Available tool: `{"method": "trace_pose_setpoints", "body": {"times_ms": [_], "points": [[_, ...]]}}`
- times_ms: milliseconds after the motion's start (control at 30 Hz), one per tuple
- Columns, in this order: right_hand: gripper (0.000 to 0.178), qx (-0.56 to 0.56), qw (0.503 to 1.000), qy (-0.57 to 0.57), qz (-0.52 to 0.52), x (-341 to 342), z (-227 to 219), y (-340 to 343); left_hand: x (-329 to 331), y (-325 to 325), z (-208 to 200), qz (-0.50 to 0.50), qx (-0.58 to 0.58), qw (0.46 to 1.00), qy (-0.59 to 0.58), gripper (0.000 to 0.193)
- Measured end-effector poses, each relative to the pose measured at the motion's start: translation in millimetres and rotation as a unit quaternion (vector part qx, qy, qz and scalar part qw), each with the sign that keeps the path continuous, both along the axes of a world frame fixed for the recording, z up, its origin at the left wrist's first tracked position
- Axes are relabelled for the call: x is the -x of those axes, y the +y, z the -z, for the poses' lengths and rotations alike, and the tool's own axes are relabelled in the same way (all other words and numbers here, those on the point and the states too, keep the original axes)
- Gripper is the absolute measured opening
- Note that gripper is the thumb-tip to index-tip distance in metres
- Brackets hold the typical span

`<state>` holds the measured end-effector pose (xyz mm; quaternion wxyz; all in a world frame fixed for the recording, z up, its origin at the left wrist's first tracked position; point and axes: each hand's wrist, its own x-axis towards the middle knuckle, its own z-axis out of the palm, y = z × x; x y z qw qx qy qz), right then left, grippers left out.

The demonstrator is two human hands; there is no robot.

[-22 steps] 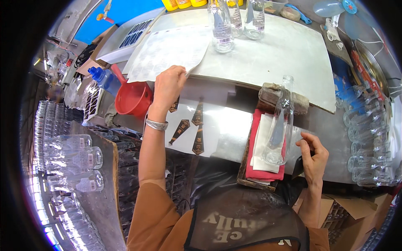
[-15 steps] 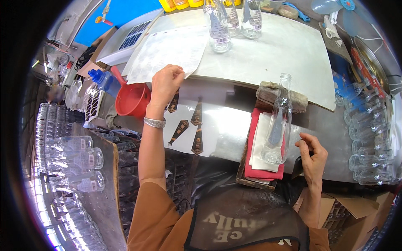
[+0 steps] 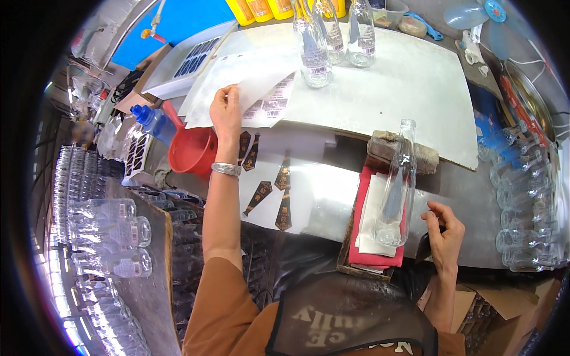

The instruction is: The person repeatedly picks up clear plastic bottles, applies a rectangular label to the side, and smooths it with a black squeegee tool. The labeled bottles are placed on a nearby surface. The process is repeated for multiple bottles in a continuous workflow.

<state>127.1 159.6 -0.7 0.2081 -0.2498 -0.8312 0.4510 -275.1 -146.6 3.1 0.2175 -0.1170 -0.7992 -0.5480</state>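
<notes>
My left hand pinches the near edge of a thin pale sheet, which is lifted and curling. Under the curl, a printed label sheet with small barcodes shows. To the right, my right hand is half closed beside a flat dark piece, which seems held but is mostly hidden. Near it, a clear glass bottle with a blue-grey tie-shaped label lies on white and red folded cloths, its neck on a brown padded rest. Several black tie-shaped labels lie below my left hand.
Clear bottles stand on the white board. A red dipper and a blue bottle sit left of my left forearm. Rows of glass bottles line the left and right. An open carton is lower right.
My left hand has drawn slightly left and down, lifting the sheet's edge so the printed labels beneath show. My right hand has barely moved; the whole view has shifted a little.
</notes>
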Motion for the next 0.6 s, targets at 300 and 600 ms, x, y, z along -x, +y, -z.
{"method": "trace_pose_setpoints", "body": {"times_ms": [300,600], "points": [[0.02,-0.022,1.0,0.003,0.014,7,2,6,35,-5,-15,-0.049,-0.117,0.988,0.09,0.024],[0.021,-0.02,0.999,-0.014,0.021,8,3,13,87,-51,-18,-0.099,-0.35,0.932,-0.001,0.022]]}}
